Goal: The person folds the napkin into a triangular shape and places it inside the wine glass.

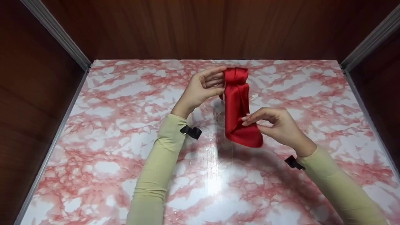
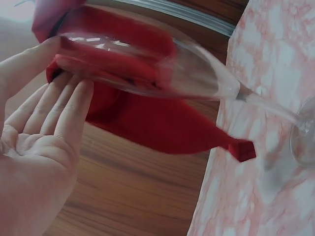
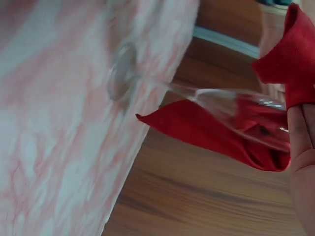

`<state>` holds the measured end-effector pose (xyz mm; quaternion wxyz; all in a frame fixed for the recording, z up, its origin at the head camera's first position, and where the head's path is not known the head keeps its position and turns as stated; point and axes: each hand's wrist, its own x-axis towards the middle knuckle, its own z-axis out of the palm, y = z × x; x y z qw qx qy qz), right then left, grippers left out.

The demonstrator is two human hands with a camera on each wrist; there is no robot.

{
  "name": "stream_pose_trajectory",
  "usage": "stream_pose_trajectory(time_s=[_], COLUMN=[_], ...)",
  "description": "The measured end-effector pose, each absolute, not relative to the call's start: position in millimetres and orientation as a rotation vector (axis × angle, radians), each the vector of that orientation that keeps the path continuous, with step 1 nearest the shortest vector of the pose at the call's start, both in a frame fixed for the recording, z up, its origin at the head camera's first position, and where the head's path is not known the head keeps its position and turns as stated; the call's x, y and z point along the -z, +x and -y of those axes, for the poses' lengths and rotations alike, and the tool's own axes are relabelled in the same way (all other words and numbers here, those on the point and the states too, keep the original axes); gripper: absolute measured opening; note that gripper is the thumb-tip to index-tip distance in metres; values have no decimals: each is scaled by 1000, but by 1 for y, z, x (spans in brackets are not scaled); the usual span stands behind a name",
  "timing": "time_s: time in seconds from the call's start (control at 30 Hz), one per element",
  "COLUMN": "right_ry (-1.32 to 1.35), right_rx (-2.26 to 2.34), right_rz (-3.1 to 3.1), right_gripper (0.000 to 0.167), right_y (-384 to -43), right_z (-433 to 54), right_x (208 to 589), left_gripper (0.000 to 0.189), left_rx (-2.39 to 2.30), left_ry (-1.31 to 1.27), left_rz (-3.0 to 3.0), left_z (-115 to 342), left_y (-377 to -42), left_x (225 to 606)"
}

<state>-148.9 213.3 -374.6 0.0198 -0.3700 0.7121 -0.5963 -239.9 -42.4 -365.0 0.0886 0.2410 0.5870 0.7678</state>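
A shiny red cloth napkin (image 1: 236, 101), folded into a long band, hangs in the middle of the head view. Part of it is tucked inside a clear champagne flute (image 2: 202, 69), which stands on the tabletop. More of the red cloth trails down outside the bowl to a narrow tip. At the flute's mouth, my left hand (image 1: 198, 87) holds the napkin's upper left edge between thumb and fingers. My right hand (image 1: 279, 128) pinches the lower right part, where the cloth spreads into a flap. The napkin mostly covers the flute in the head view.
The tabletop (image 1: 103, 150) has a red and white marbled pattern. Dark wooden panels (image 1: 200, 29) stand at the back and both sides, with grey metal strips (image 1: 59, 31) along the corners. Black straps (image 1: 191, 132) sit on both light green sleeves (image 1: 156, 165).
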Motion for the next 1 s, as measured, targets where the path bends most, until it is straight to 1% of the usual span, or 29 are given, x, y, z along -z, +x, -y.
stream_pose_trajectory(time_s=[0.17,0.43,0.6,0.7,0.77,0.9,1.0], right_ry=[-1147,-1200,-1167,-1089,-1004,-789,-668], right_rx=[1726,1693,1739,1888,2022,2330,2502], right_rz=[-2360,-2402,-2340,-2218,-2139,-1980,-1917], right_gripper=[25,26,34,41,42,32,31], right_y=[-150,-154,-151,-150,-149,-143,-135], right_z=[-208,-207,-212,-218,-220,-217,-207], right_x=[370,376,377,380,380,372,362], left_gripper=[55,58,57,56,56,57,57], left_rx=[-2257,-2272,-2281,-2287,-2293,-2297,-2292], left_ry=[675,632,633,628,625,633,639], left_rz=[-1747,-1735,-1745,-1756,-1768,-1787,-1791], left_z=[44,41,41,41,41,42,41], left_y=[-239,-238,-237,-237,-237,-236,-236], left_x=[368,370,371,373,373,373,373])
